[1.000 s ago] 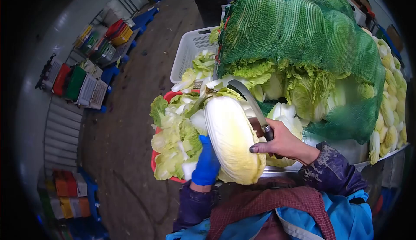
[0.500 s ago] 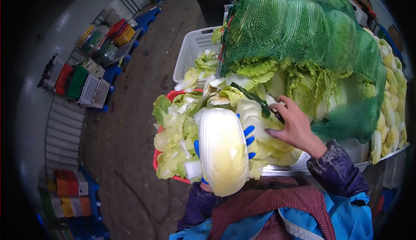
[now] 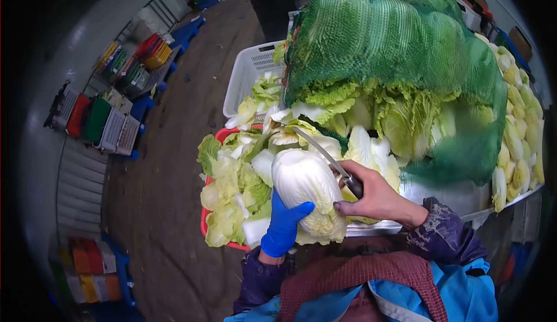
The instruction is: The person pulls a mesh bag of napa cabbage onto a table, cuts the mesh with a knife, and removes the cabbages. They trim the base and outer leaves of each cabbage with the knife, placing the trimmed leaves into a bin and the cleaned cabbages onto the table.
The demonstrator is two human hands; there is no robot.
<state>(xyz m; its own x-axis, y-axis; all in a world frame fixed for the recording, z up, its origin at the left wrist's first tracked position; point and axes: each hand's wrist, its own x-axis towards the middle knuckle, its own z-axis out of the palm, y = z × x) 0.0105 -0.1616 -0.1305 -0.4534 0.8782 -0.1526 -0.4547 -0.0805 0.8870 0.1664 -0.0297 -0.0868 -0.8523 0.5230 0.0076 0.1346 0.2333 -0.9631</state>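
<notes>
My left hand (image 3: 283, 224), in a blue glove, grips a pale napa cabbage (image 3: 306, 189) from below and holds it up in front of my chest. My bare right hand (image 3: 371, 197) is closed on the handle of a knife (image 3: 325, 155). The blade runs up and to the left along the cabbage's upper right side. Under both hands sits a red crate (image 3: 216, 242) heaped with cut green outer leaves (image 3: 229, 188).
A big green net sack of cabbages (image 3: 394, 60) lies on the metal table (image 3: 441, 197) ahead. Trimmed cabbages (image 3: 519, 148) line the right edge. A white basket (image 3: 246, 75) with leaves stands behind the red crate. Stacked coloured crates (image 3: 98, 119) stand at the left across the concrete floor.
The right hand with the knife has come back down to the cabbage's right side. The left hand has turned the cabbage and now grips it lower, thumb across its front.
</notes>
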